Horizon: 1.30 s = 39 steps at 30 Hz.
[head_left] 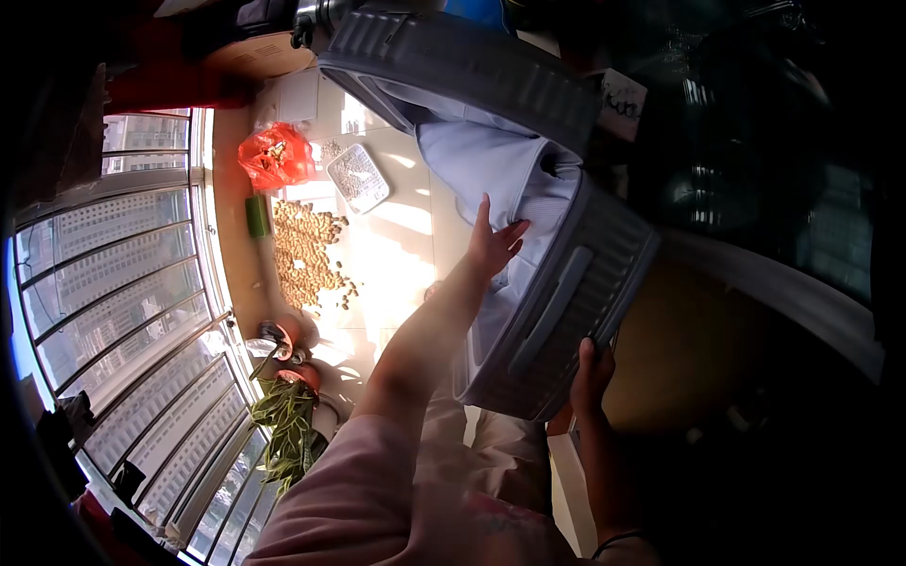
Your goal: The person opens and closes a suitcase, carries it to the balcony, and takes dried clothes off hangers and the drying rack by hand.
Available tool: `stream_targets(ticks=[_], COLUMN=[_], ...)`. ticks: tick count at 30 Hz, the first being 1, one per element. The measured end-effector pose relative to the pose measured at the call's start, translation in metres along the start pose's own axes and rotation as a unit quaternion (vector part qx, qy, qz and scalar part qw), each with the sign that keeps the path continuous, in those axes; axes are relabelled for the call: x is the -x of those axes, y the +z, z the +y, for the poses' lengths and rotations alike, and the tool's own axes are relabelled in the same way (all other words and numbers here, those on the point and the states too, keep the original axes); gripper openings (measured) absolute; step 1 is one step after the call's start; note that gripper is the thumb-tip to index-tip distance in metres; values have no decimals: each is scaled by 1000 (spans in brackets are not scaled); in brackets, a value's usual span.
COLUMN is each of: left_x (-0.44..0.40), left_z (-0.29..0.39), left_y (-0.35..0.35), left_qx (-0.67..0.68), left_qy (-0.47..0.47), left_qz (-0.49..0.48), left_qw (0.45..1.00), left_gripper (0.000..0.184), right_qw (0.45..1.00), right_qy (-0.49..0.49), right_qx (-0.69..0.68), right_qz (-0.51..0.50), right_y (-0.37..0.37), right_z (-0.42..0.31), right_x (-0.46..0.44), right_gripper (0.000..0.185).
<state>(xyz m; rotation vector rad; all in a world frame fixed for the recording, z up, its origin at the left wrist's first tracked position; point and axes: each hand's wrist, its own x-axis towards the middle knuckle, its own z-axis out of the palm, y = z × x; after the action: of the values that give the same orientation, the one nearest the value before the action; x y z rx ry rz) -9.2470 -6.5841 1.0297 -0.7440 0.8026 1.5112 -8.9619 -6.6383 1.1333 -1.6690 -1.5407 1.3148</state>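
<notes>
Watching through the head camera, I see the left hand (495,247) at the open grey suitcase (604,274), its fingers spread apart and its thumb lifted — nothing shows in its grasp. It reaches in front of the pale lining (472,156), though I cannot tell whether the fingertips touch the cloth. The right hand (592,373) is against the ribbed outer shell, near the lower corner; its other fingers are partly hidden, so I cannot tell how tightly they close. The suitcase stands tilted in front of the body, one half nearer me with its long handle (552,311) outward, the other half beyond. Left of it, on the sunlit floor (401,274), lie a red plastic bag (274,156), a white tray (359,179) and a spread of brown pieces (307,255) — all well apart from both hands.
</notes>
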Motion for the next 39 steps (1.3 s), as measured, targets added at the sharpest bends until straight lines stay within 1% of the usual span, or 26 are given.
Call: stream_targets(ticks=[1, 2, 3, 5, 7, 8, 9, 10, 11, 12, 14, 16, 19, 21, 23, 25, 27, 29, 30, 32, 33, 35, 36, 37, 38, 39], left_x=[-22, -67, -86, -30, -27, -31, -10, -5, 5, -44, -68, 1, 14, 5, -17, -12, 7, 19, 17, 63, 105, 143, 159, 178, 195, 227], left_z=[8, 27, 52, 95, 153, 179, 194, 213, 220, 256, 280, 228, 190, 164, 137, 101, 66, 28, 10, -5, -6, -13, -13, -18, -25, -26], left_y=[-2, -18, -10, 50, 75, 88, 113, 124, 134, 112, 92, 97, 52, 2, -68, -124, -173, -229, -274, -294, -278, -298, -303, -320, -342, -343], left_qx=[15, 68, 50, 7, -155, -216, -213, -247, -213, -292, -332, -254, -341, -389, -445, -529, -618, -736, -813, -832, -770, -758, -739, -726, -720, -691], left_qy=[78, 103, 167, 280, 395, 496, 523, 501, 495, 558, 550, 412, 397, 408, 301, 233, 170, 188, 204, 137, 56, 69, 49, 91, 96, 85], left_qz=[-19, -64, 17, 101, 69, 18, -47, -20, -43, -105, -163, -156, -3, 80, 107, 130, 138, 132, 88, 84, 121, 135, 156, 160, 188, 212], left_qw=[997, 990, 985, 955, 903, 841, 824, 829, 841, 770, 749, 861, 852, 822, 837, 806, 755, 637, 538, 532, 624, 635, 653, 662, 661, 685], left_gripper=[80, 46, 23, 32, 43, 33, 32, 35, 39, 39, 39, 39, 40, 37, 35, 34, 35, 34, 36, 39, 40, 40, 38, 37, 36, 35], right_qw=[1000, 999, 999, 1000, 1000, 1000, 1000, 1000, 1000, 1000, 1000, 999, 999, 1000, 999, 999, 999, 999, 999, 1000, 1000, 1000, 999, 999, 999, 999], right_qy=[-8, -16, -9, -1, 10, 16, 8, -2, -13, -16, -23, -35, -31, -24, -19, -30, -28, -17, -15, -14, -14, -20, -35, -33, -32, -30], right_qx=[7, 13, 14, 13, 9, 8, 4, 0, -6, -4, 2, -11, -12, -8, 2, -20, -29, -30, -23, -11, 1, 16, 13, -2, -20, -42], right_qz=[18, 35, 31, 24, 1, -11, -7, -3, 1, -7, -19, -4, -5, -16, -28, -30, -27, -20, -17, -13, -5, 6, 11, 9, 10, 11], right_y=[2, 4, 4, 3, 1, -2, -5, -6, -5, -6, -7, -4, -3, -3, -9, -9, -9, -9, -9, -10, -10, -4, 2, 6, 7, 6], right_z=[0, 0, 1, 2, 0, -1, -2, -1, -1, -3, -8, -2, -11, -14, -10, -8, -8, -9, -11, -18, -22, -29, -36, -40, -41, -39], right_x=[0, 2, 3, 2, 4, 6, 6, 6, 4, 3, 3, 4, 8, 9, 8, 8, 9, 11, 12, 13, 12, 4, 0, 0, -1, -3], right_gripper=[40, 41, 43, 47, 50, 51, 50, 49, 49, 48, 46, 45, 45, 46, 48, 50, 53, 55, 56, 59, 60, 62, 63, 60, 58, 55])
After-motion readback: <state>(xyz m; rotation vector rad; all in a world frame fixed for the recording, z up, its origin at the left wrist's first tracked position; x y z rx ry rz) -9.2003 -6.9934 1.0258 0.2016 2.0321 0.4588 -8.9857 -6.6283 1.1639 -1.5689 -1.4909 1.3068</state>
